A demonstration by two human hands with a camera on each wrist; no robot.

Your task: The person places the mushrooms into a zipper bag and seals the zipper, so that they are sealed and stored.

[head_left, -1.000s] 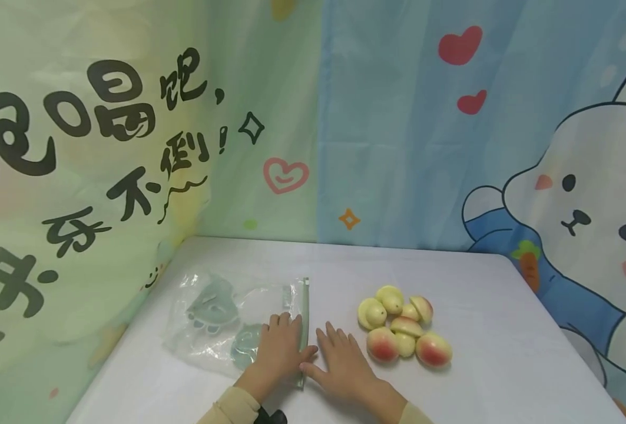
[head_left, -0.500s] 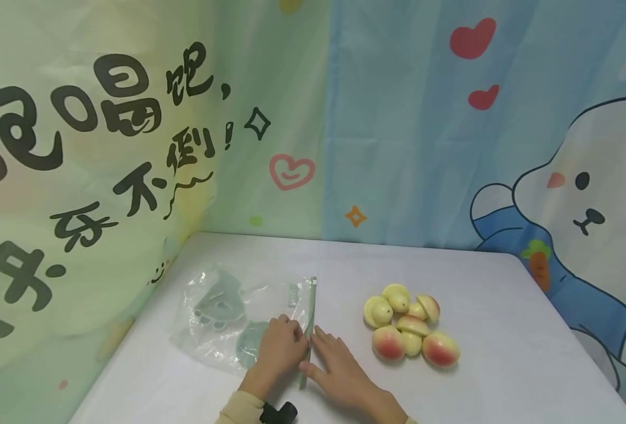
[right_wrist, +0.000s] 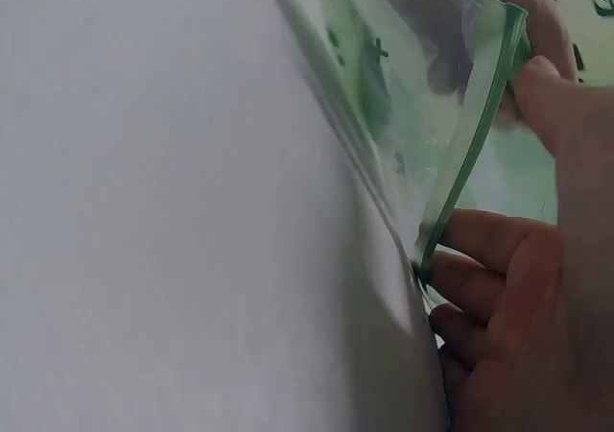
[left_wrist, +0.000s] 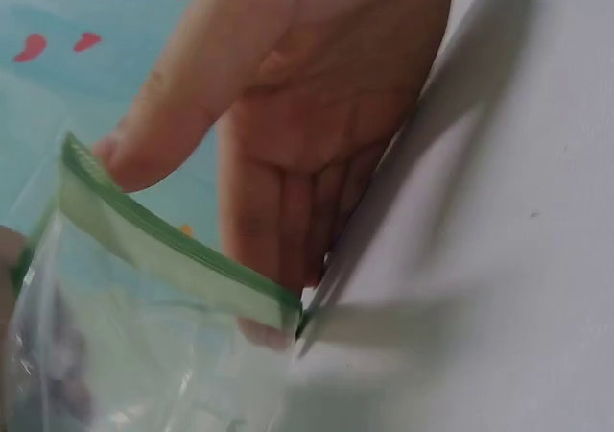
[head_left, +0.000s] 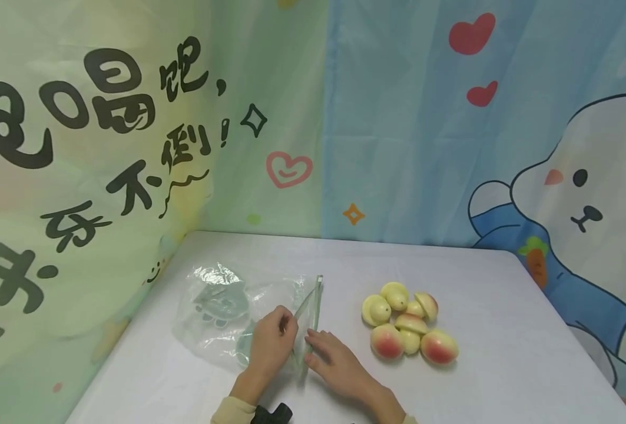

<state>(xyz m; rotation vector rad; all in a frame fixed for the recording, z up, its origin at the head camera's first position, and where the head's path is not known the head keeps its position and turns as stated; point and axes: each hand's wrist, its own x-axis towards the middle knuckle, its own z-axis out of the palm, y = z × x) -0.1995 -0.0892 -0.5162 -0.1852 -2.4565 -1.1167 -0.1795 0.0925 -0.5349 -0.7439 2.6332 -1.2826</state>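
A clear zip bag point(head_left: 219, 303) with pale green printed figures lies flat on the table's left half, its green-edged mouth toward the right. My left hand point(head_left: 272, 341) pinches the upper lip and holds it raised, so the mouth gapes. The right hand point(head_left: 344, 365) lies at the mouth's other side, its fingers touching the green zip edge point(head_left: 318, 306). In the right wrist view, the right thumb point(right_wrist: 542, 91) meets the lifted peak of the zip band, with the fingers spread along the lower lip. Part of the left hand shows only through the plastic there.
A cluster of several toy mushrooms point(head_left: 410, 324), yellow with red-tinged caps, sits on the white table point(head_left: 503, 330) right of my hands. A black wrist camera point(head_left: 272, 415) sits at the left wrist. Printed curtains point(head_left: 392, 118) stand behind and to the left.
My left fingers have curled onto the bag's lip and pulled it up and leftward, parting the mouth. The right hand has stayed at the zip edge, its fingers bending slightly. The mushrooms are unmoved.
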